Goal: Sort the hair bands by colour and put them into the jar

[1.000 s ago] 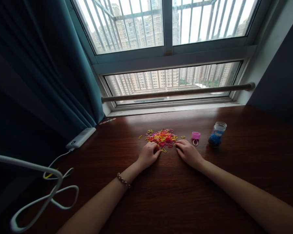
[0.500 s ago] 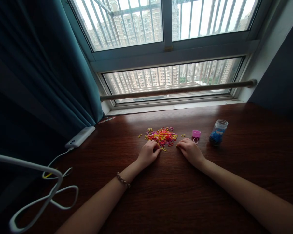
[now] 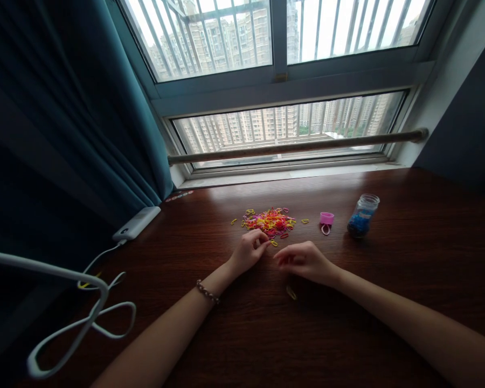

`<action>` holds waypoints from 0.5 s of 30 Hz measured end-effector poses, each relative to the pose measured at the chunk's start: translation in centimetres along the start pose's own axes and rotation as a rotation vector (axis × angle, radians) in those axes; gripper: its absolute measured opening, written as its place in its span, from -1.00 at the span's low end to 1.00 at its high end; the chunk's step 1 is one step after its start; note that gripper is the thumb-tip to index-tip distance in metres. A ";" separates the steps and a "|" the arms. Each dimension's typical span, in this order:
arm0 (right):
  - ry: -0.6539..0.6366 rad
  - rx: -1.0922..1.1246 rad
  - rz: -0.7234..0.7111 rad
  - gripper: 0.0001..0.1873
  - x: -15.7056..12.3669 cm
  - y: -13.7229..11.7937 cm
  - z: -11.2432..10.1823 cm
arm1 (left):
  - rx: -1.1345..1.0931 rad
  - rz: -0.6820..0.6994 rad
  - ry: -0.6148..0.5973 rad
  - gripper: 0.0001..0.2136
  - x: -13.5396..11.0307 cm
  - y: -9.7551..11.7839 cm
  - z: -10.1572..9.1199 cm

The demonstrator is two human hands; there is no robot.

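A pile of small rubber bands (image 3: 270,220) in pink, orange and yellow lies on the dark wooden desk (image 3: 347,323). My left hand (image 3: 248,251), with a beaded bracelet on the wrist, rests at the pile's near edge, its fingers pinched on a yellow band (image 3: 274,243). My right hand (image 3: 303,261) hovers nearer to me, right of the left hand, its fingers curled into a pinch; what they hold is too small to see. One yellow band (image 3: 291,292) lies alone on the desk just below the right hand.
A pink lid (image 3: 326,217) with a loop beside it and a small jar of blue bands (image 3: 362,215) stand right of the pile. A white power bank (image 3: 136,222) and white cables (image 3: 84,318) lie at the left by the teal curtain (image 3: 64,134). A window runs along the desk's far edge.
My right hand has drawn back from the pile toward me and lifted. A single yellow band now lies on the desk below it. My left hand stays at the pile's edge.
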State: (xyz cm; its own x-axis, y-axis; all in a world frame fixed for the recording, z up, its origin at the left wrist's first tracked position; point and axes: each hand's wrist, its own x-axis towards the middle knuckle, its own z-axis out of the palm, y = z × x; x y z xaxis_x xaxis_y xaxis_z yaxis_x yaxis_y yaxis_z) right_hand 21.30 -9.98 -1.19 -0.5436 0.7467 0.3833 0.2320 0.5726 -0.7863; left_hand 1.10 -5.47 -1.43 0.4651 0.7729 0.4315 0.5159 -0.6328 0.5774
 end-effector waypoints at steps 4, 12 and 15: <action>0.057 -0.248 -0.085 -0.79 0.0 0.4 0.0 | -0.025 -0.005 -0.011 -0.89 0.0 -0.1 0.0; -0.054 -0.574 -0.084 -0.60 0.2 1.7 0.2 | -0.063 0.029 -0.032 -0.88 -0.1 0.6 -0.4; 0.026 -0.443 -0.074 -0.70 0.3 1.6 0.1 | -0.098 0.057 -0.133 -0.87 -0.3 1.1 -0.7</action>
State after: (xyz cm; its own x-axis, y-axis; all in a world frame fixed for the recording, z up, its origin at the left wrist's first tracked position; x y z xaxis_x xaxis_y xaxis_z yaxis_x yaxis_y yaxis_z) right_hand 21.44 -8.93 -2.38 -0.5527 0.7032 0.4473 0.5190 0.7104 -0.4755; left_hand 1.02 -6.43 -0.42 0.5858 0.7192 0.3736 0.4166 -0.6626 0.6224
